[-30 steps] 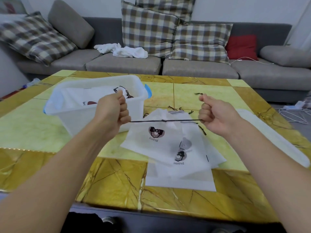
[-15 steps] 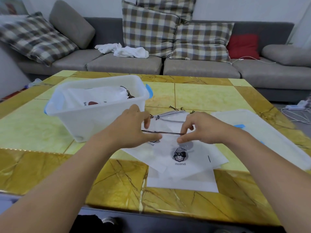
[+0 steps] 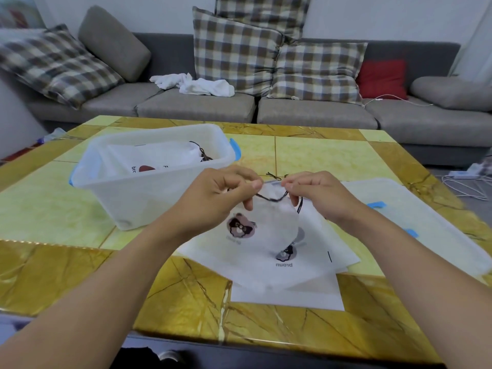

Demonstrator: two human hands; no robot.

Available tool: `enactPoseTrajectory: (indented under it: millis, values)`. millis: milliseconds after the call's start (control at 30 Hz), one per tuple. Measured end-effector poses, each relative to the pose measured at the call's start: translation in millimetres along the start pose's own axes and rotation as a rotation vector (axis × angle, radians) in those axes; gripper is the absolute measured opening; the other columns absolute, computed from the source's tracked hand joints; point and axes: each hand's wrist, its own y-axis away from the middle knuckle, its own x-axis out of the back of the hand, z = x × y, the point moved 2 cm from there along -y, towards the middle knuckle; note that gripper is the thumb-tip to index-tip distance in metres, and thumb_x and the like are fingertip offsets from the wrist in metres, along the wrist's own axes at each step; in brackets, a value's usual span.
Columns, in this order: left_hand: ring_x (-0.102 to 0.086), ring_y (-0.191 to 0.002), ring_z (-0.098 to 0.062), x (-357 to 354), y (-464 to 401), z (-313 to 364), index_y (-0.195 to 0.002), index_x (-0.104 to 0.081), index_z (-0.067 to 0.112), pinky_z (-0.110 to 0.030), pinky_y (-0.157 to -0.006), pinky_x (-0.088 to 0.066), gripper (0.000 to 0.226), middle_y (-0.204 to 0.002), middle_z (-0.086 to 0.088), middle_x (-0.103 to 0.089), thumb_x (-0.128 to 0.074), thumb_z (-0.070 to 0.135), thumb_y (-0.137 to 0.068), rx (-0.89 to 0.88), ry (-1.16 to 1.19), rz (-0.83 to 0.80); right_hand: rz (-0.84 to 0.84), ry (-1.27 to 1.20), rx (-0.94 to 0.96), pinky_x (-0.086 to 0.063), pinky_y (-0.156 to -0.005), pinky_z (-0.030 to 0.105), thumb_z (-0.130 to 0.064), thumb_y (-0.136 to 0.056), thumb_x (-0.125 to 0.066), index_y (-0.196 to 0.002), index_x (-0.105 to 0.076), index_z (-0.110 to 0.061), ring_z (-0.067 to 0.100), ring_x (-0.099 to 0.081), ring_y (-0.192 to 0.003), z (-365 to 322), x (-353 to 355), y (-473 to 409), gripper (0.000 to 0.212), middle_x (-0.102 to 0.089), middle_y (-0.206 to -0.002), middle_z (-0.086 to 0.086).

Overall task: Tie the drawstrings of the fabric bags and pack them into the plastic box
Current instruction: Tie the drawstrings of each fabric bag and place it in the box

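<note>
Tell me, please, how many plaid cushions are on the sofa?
3: one plaid cushion at the sofa's left end, one in the middle, one just right of it. Another may be behind.

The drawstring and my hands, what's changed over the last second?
The left hand and right hand came together from a wide, taut pull; the drawstring they pinch now sags in a slack loop over the bag. The plastic box and lid stayed put.

**Yellow marble, white bags, checked cushions**

The table [image 3: 319, 161] is yellow-green and gold marble. The plastic box [image 3: 149, 201] is translucent white with blue handles. White fabric bags [image 3: 266, 262] carry dark drawstrings [image 3: 271, 198]. Brown-checked cushions [image 3: 234, 49] and one red cushion [image 3: 382, 78] sit on the grey sofa [image 3: 314, 113].
</note>
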Motion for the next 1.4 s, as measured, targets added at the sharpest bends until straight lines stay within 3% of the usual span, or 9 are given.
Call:
enactPoseTrajectory:
  millis: [100, 333, 533, 667, 800, 967, 1233, 1333, 1400]
  values:
    - [-0.063, -0.113, -0.001, -7, 1, 4, -0.061, -0.063, 0.013, -0.014, -0.091, -0.044, 0.038, -0.11, 0.007, -0.075, -0.058, 0.027, -0.096, 0.06, 0.196, -0.062, 0.005, 0.002, -0.006, -0.035, -0.057, 0.019, -0.018, -0.097, -0.06, -0.059, -0.062, -0.006, 0.016, -0.043, -0.058, -4, -10, 1, 0.039, -0.055, -0.061, 0.0]
    - [-0.068, -0.095, -0.013, -12, 0, -2, -0.088, -0.066, 0.013, -0.027, -0.08, -0.055, 0.03, -0.108, -0.005, -0.075, -0.045, 0.024, -0.105, 0.208, 0.386, -0.133, 0.088, -0.427, -0.176, -0.045, -0.061, 0.026, -0.014, -0.095, -0.058, -0.056, -0.053, -0.012, 0.018, -0.053, -0.059, -17, -18, 0, 0.04, -0.061, -0.065, 0.005]
    - [-0.067, -0.088, -0.01, -14, -2, -1, -0.087, -0.072, 0.017, -0.022, -0.073, -0.054, 0.024, -0.101, -0.004, -0.073, -0.053, 0.026, -0.099, 0.256, 0.562, -0.138, 0.061, -0.695, -0.343, -0.029, -0.055, 0.031, -0.013, -0.089, -0.059, -0.055, -0.039, -0.017, 0.018, -0.032, -0.056, -19, -20, 4, 0.04, -0.047, -0.06, 0.003]
    - [-0.065, -0.086, -0.007, -17, -2, -2, -0.093, -0.071, 0.015, -0.016, -0.072, -0.051, 0.021, -0.095, 0.001, -0.069, -0.054, 0.024, -0.098, 0.246, 0.571, -0.163, 0.135, -0.53, -0.245, -0.011, -0.049, 0.028, -0.002, -0.087, -0.058, -0.059, -0.038, -0.019, 0.014, -0.017, -0.048, -23, -13, 3, 0.039, -0.027, -0.052, -0.003]
    - [-0.062, -0.082, -0.001, -18, -2, -5, -0.089, -0.073, 0.013, -0.013, -0.073, -0.044, 0.024, -0.087, 0.004, -0.068, -0.055, 0.023, -0.101, 0.257, 0.437, -0.077, 0.034, -0.335, 0.06, -0.016, -0.042, 0.02, -0.011, -0.088, -0.072, -0.086, -0.067, -0.013, 0.014, -0.017, -0.046, -39, -3, 7, 0.006, -0.026, -0.053, -0.004]
    - [-0.061, -0.082, -0.008, -23, -4, -4, -0.069, -0.07, 0.012, -0.016, -0.073, -0.044, 0.034, -0.09, -0.007, -0.074, -0.06, 0.027, -0.098, 0.24, 0.339, 0.024, -0.075, 0.111, 0.368, -0.016, -0.05, 0.023, -0.011, -0.083, -0.08, -0.097, -0.08, -0.024, 0.013, -0.015, -0.05, -51, -8, 16, 0.019, -0.021, -0.049, -0.006]
    - [-0.038, -0.069, -0.021, -26, 1, -9, -0.085, -0.074, 0.013, -0.025, -0.059, -0.033, 0.031, -0.074, 0.0, -0.057, -0.054, 0.029, -0.103, 0.265, 0.124, -0.095, 0.037, 0.111, 0.351, -0.028, -0.051, 0.02, -0.015, -0.084, -0.08, -0.08, -0.08, -0.012, 0.007, -0.032, -0.046, -38, -8, 12, 0.005, -0.045, -0.042, -0.009]
    - [-0.045, -0.073, -0.017, -29, 2, -8, -0.092, -0.078, 0.017, -0.03, -0.068, -0.035, 0.03, -0.081, 0.005, -0.064, -0.053, 0.03, -0.103, 0.274, 0.176, -0.114, 0.082, 0.025, 0.309, -0.039, -0.057, 0.034, -0.014, -0.088, -0.076, -0.077, -0.077, -0.008, 0.025, -0.043, -0.056, -36, -9, 9, 0.012, -0.057, -0.064, 0.03]
    - [-0.05, -0.073, -0.011, -28, 1, -8, -0.078, -0.077, 0.026, -0.023, -0.065, -0.038, 0.034, -0.082, 0.005, -0.066, -0.053, 0.03, -0.103, 0.283, 0.224, -0.098, -0.011, -0.031, 0.284, -0.047, -0.062, 0.04, -0.013, -0.09, -0.073, -0.091, -0.076, -0.011, 0.031, -0.051, -0.058, -37, -9, 10, 0.004, -0.053, -0.062, 0.029]
